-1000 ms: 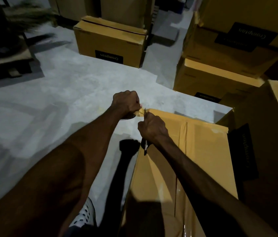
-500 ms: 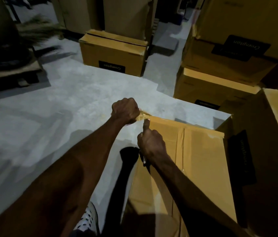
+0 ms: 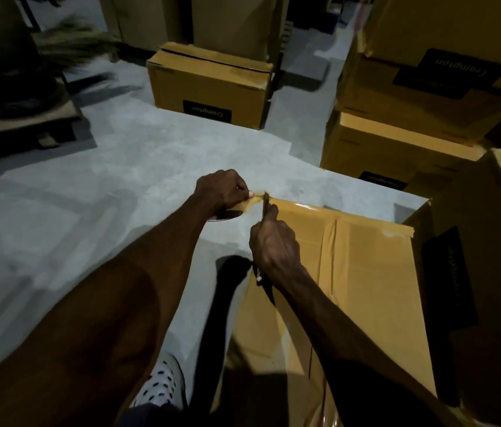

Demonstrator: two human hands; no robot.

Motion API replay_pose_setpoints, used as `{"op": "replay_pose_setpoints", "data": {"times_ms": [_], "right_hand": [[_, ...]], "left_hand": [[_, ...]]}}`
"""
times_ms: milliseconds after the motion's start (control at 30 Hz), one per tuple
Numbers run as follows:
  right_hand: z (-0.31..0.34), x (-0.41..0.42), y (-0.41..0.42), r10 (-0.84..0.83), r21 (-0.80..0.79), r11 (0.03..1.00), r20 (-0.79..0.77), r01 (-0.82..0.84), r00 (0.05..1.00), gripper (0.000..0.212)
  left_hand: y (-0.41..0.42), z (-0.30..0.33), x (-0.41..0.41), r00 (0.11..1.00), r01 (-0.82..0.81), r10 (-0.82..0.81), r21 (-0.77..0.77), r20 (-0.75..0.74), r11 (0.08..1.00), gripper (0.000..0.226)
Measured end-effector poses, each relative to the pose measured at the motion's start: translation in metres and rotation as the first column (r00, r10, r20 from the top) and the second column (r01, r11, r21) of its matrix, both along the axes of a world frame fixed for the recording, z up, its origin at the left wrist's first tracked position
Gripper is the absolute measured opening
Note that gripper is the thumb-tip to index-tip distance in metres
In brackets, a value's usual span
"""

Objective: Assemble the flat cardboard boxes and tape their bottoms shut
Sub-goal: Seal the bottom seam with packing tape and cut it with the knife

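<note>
**Cutting the Tape at the Far Corner of the Box Bottom**

The cardboard box [image 3: 366, 288] stands on the concrete floor [image 3: 119, 180], bottom flaps up, directly in front of the person. A glossy strip of brown tape [image 3: 329, 266] runs along the centre seam, and a second strip lies along the far edge.

**Hand positions.** The left hand [image 3: 223, 192] is closed round the tape roll [image 3: 227, 212], just off the far left corner of the box, with the arm extended forward. A short run of tape spans from the roll to that corner. The right hand [image 3: 273, 245] grips a cutting tool, probably a knife or scissors [image 3: 265, 204]; its dark handle end protrudes below the wrist and its tip meets the stretched tape at the corner. The exact tool type cannot be confirmed in this light.

**Handling notes (judgement).**
- The empty box is probably light and will slide on smooth concrete; brace it when pulling tape.
- The corrugated panels are stiff across the face but yield at the flap seam; press near the edges, not mid-flap.
- The tape is thin, sticky and prone to folding onto itself; keep it taut between roll and corner while cutting.
- Hold the roll through its core so it cannot spin free.

**Surroundings.** Further printed cartons [image 3: 209, 87] stand on the floor beyond and to the right.
</note>
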State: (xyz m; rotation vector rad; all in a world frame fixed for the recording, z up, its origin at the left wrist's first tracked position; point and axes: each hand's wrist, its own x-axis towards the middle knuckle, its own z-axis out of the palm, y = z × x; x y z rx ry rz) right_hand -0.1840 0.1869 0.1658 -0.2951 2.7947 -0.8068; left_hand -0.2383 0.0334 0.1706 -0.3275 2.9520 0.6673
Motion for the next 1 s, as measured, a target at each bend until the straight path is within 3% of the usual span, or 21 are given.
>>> {"op": "replay_pose_setpoints", "data": {"times_ms": [267, 467, 567, 733, 833, 933, 1000], "right_hand": [[-0.003, 0.000, -0.010, -0.050, 0.027, 0.998, -0.028, 0.051, 0.998, 0.042], [0.002, -0.015, 0.020, 0.030, 0.205, 0.979, -0.112, -0.007, 0.993, 0.049], [0.006, -0.009, 0.033, 0.080, 0.203, 0.978, -0.130, -0.053, 0.988, 0.051], [0.026, 0.031, 0.036, 0.361, 0.413, 0.865, -0.116, -0.286, 0.925, 0.051], [0.053, 0.062, 0.034, 0.349, 0.283, 0.907, -0.086, -0.313, 0.933, 0.044], [0.087, 0.093, 0.025, 0.372, 0.084, 0.927, -0.055, -0.367, 0.927, 0.036], [0.114, 0.116, 0.014, 0.412, -0.021, 0.911, -0.028, -0.412, 0.911, 0.028]], "left_hand": [[-0.027, -0.001, 0.007, 0.997, 0.043, -0.044, 0.018, 0.071, 0.999, 0.027], [-0.064, -0.002, 0.033, 0.991, 0.014, -0.036, 0.164, 0.132, 0.986, 0.033], [-0.064, 0.017, 0.045, 0.987, -0.161, 0.144, 0.335, 0.077, 0.928, 0.067], [-0.064, 0.056, 0.071, 0.900, -0.361, 0.432, 0.463, -0.053, 0.809, 0.049], [-0.060, 0.093, 0.098, 0.903, -0.332, 0.425, 0.523, -0.066, 0.785, 0.046], [-0.057, 0.122, 0.152, 0.916, -0.310, 0.401, 0.587, -0.029, 0.748, 0.014], [-0.066, 0.136, 0.195, 0.924, -0.277, 0.379, 0.582, -0.058, 0.765, 0.051]]}}
